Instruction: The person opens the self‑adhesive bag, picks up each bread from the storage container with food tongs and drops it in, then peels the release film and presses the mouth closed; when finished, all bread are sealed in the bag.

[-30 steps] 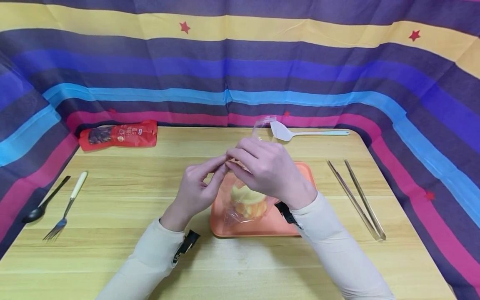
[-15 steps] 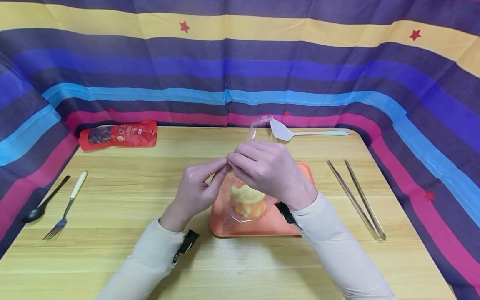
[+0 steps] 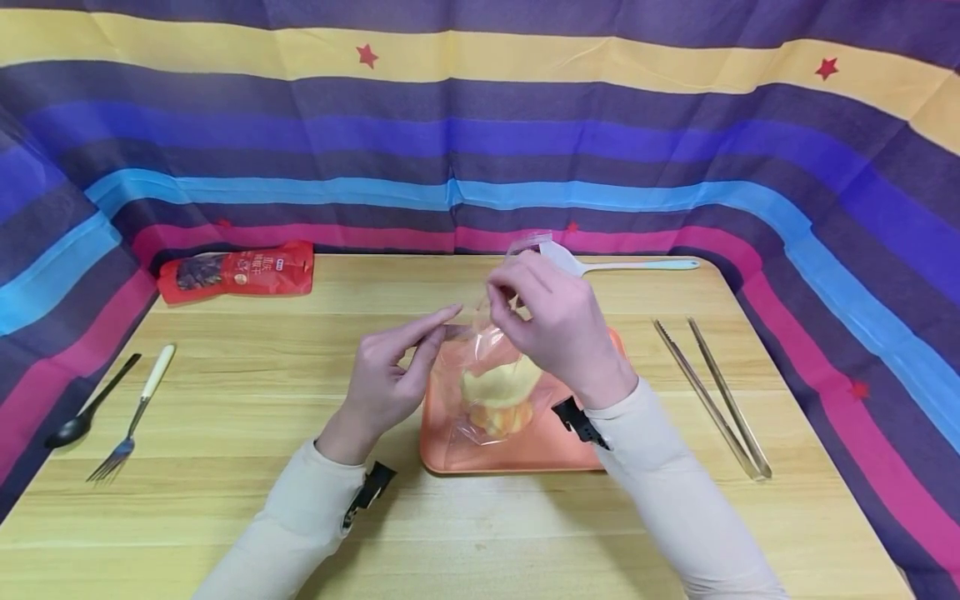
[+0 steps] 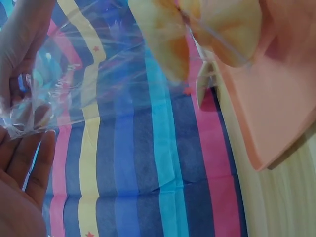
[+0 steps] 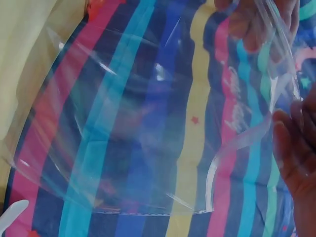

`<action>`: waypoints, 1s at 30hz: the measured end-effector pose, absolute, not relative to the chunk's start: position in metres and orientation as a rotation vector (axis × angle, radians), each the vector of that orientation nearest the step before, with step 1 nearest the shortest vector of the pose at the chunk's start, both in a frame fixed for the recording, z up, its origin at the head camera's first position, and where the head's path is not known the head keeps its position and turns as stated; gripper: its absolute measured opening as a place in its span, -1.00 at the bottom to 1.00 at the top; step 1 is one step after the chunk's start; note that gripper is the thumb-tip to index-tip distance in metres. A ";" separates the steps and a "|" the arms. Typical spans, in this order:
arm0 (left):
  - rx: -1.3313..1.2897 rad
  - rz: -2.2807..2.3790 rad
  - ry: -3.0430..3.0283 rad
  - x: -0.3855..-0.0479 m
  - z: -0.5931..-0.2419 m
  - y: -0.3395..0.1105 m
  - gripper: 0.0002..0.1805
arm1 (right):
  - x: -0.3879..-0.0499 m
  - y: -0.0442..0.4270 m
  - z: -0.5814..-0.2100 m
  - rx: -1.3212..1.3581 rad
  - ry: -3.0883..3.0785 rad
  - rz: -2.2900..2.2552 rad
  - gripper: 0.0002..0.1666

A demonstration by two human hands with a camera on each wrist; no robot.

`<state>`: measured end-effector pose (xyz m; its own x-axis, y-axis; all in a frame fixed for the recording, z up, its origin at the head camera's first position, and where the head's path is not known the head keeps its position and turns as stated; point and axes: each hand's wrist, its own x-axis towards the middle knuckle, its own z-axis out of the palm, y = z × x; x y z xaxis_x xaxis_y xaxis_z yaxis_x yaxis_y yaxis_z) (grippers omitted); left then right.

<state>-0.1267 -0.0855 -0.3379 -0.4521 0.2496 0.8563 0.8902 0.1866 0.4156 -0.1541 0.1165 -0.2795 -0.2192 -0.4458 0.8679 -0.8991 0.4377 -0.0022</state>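
Observation:
A clear plastic bag (image 3: 489,340) with a yellow bread roll (image 3: 498,392) inside stands over an orange tray (image 3: 547,450). My left hand (image 3: 386,379) pinches the left side of the bag's upper edge between thumb and index finger. Opposite it, my right hand (image 3: 551,321) holds the bag's other side with curled fingers, a small gap between the hands. The film (image 5: 148,123) fills much of the right wrist view, with a sealed strip along its edge. In the left wrist view the bread (image 4: 227,29) shows rounded, browned lobes above the tray's corner.
A white spatula (image 3: 637,265) lies at the back behind my right hand. Metal tongs (image 3: 712,400) lie on the right. A red food pouch (image 3: 236,272), a black spoon (image 3: 90,404) and a fork (image 3: 138,408) lie on the left. Striped cloth (image 3: 450,142) surrounds the table.
My hands have parted from fingertip contact. The right hand has shifted right and slightly up, and the bag's upper edge now stretches between them. The left hand has barely moved.

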 end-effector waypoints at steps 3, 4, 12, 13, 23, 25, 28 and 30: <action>-1.038 -1.294 -1.824 -0.126 -0.339 -0.087 -0.66 | -0.157 0.123 -0.279 1.074 -1.886 0.718 -0.94; -1.032 -1.294 -1.825 -0.126 -0.339 -0.088 -0.66 | -0.157 0.125 -0.279 1.047 -1.894 0.748 -0.94; -0.978 -1.390 -1.798 -0.128 -0.341 -0.091 -0.67 | -0.162 0.140 -0.274 0.775 -1.819 1.213 -0.94; -0.971 -1.411 -1.792 -0.128 -0.341 -0.092 -0.69 | -0.162 0.142 -0.272 0.740 -1.805 1.287 -0.93; -0.908 -1.532 -1.747 -0.127 -0.341 -0.094 -0.83 | -0.171 0.176 -0.262 0.533 -1.591 1.685 -0.90; -0.896 -1.535 -1.741 -0.127 -0.342 -0.095 -0.84 | -0.172 0.183 -0.261 0.505 -1.533 1.747 -0.91; -0.866 -1.546 -1.740 -0.127 -0.342 -0.096 -0.85 | -0.175 0.193 -0.260 0.463 -1.423 1.850 -0.90; -0.845 -1.560 -1.739 -0.127 -0.343 -0.098 -0.86 | -0.177 0.201 -0.259 0.452 -1.355 1.904 -0.90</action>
<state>-0.1267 -0.0976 -0.3425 -0.5843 0.0428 0.8104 0.8102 0.0867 0.5797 -0.1775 0.2011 -0.2592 -0.6621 0.3655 0.6543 -0.7379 -0.1653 -0.6544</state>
